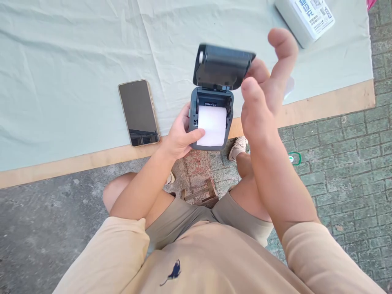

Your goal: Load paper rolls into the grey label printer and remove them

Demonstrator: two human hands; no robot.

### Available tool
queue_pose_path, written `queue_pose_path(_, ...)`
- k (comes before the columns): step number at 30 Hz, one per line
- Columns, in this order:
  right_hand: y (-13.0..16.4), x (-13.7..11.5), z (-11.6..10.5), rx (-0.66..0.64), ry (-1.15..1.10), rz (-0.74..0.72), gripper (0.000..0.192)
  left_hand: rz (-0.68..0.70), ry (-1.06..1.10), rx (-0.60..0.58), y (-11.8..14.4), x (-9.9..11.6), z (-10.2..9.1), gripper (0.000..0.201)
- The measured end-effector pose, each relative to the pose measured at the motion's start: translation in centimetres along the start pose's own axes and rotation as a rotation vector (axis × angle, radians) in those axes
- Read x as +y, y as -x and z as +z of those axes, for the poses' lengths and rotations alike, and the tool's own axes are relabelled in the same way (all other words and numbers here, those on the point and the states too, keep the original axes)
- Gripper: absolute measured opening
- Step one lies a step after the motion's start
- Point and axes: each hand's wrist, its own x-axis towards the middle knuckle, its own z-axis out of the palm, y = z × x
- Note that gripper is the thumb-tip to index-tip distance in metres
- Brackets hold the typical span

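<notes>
My left hand grips a small dark label printer from its left side, thumb laid over the paper. The printer's lid stands raised, showing a white roller on its underside. Inside the body sits a white paper roll, its loose end hanging toward me. At the lid's right edge is my right hand, thumb and fingers spread apart. One or more of its fingers reach the lid's corner; whether they press on it I cannot tell.
A smartphone lies face up on the cloth-covered table, left of the printer. A white box with a printed label stands at the back right. Something translucent shows behind my right hand. A small wooden stool is below.
</notes>
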Motion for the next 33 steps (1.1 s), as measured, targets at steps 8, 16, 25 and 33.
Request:
queue_pose_path(8, 0.4, 2.0, -0.6, -0.234, 0.022, 0.098, 0.074, -0.034, 0.07, 0.019, -0.1, 1.0, 0.5, 0.071)
queue_pose_path(16, 0.8, 2.4, -0.4, -0.367, 0.061, 0.156, 0.077, -0.134, 0.179, 0.128, -1.0, 0.9, 0.8, 0.058)
queue_pose_path(25, 0.5, 1.4, -2.0, -0.385, 0.249, 0.053, 0.084, -0.103, 0.242, 0.198, -1.1, 1.1, 1.2, 0.031)
queue_pose_path(33, 0.5, -1.0, -0.3, -0.03, 0.532, -0.152, 0.027, -0.062, 0.26, 0.064, -0.9, 1.1, 0.9, 0.055)
